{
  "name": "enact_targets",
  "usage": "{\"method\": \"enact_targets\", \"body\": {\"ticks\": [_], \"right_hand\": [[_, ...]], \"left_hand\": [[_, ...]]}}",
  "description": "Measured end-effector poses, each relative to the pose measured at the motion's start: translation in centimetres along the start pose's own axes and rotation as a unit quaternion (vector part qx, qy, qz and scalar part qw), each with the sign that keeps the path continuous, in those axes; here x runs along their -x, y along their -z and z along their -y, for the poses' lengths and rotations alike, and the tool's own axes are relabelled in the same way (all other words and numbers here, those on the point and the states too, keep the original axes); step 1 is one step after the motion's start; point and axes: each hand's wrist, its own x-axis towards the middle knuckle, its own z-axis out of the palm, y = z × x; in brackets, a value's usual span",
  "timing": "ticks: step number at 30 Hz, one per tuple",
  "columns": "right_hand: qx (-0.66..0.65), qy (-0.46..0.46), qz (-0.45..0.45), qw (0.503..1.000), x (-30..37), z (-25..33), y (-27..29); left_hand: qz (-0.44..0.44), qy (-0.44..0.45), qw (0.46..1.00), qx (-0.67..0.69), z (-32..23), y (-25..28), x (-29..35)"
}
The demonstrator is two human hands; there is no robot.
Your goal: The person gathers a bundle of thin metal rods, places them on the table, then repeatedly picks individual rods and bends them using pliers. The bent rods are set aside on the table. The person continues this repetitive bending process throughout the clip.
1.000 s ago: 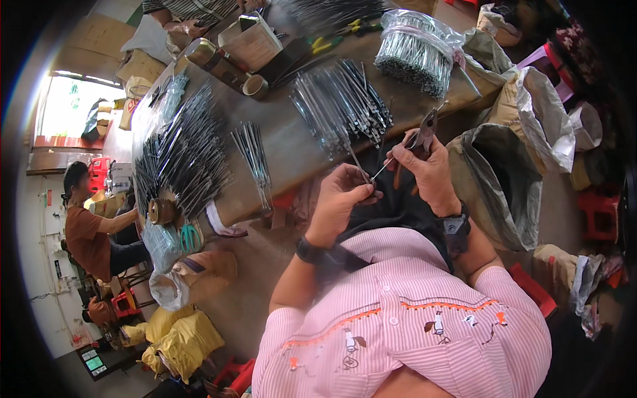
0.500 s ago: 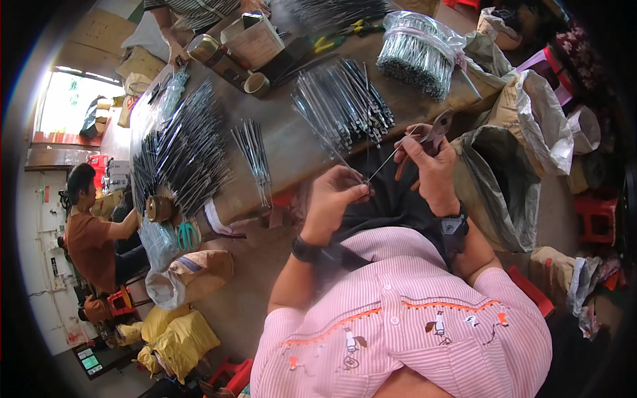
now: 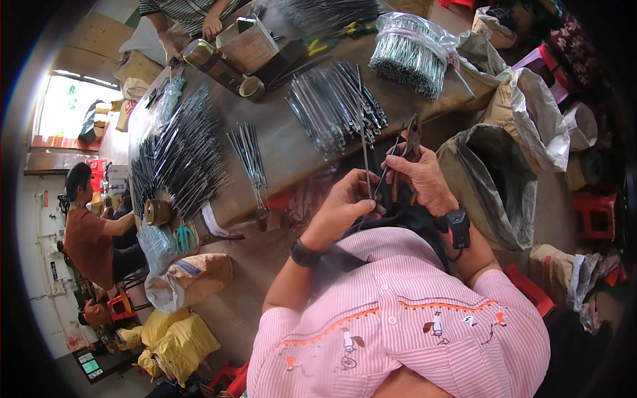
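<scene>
My left hand (image 3: 346, 204) is closed around a long thin metal strip (image 3: 363, 132), which stands up from my fingers toward the table. In my right hand (image 3: 426, 180) is a pair of pliers (image 3: 413, 139), jaws pointing up and away from me. A thin wire-like piece (image 3: 381, 178) runs between my two hands; where it ends is hidden by my fingers. Just beyond my hands, a row of similar metal strips (image 3: 325, 109) lies fanned at the table's near edge. A smaller bunch of strips (image 3: 247, 159) lies to its left.
A big pile of dark strips (image 3: 182, 149) covers the table's left end, with teal scissors (image 3: 186, 237) beside it. A plastic-wrapped bundle (image 3: 411, 60) sits far right. Open sacks (image 3: 501, 189) stand at my right. One person (image 3: 93, 232) sits left; another's arms (image 3: 212, 25) show across the table.
The strip in my left hand has swung upright. My right hand has turned the pliers more upright and moved slightly left and down. The person across the table has moved a hand.
</scene>
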Motion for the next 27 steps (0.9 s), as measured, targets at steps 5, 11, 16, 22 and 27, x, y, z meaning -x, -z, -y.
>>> {"method": "enact_targets", "body": {"ticks": [5,11,16,22,27], "right_hand": [[0.012,0.02,-0.003,1.0,0.5,-0.3,-0.7],[0.098,0.087,0.007,0.991,0.8,-0.8,-0.6],[-0.044,-0.033,-0.044,0.997,0.3,-2.2,0.6],[-0.386,-0.225,0.086,0.89,1.1,-2.5,4.2],[-0.117,-0.159,0.143,0.97,2.7,-2.7,4.2]], "left_hand": [[-0.011,0.09,0.985,0.149,-1.1,0.1,-0.1],[-0.09,0.095,0.984,0.122,0.8,0.3,-1.3],[-0.112,0.05,0.988,0.096,2.1,0.7,-2.0],[-0.102,-0.013,0.995,-0.001,1.5,0.8,-1.5],[-0.147,-0.086,0.976,-0.137,1.2,0.5,-1.8]]}}
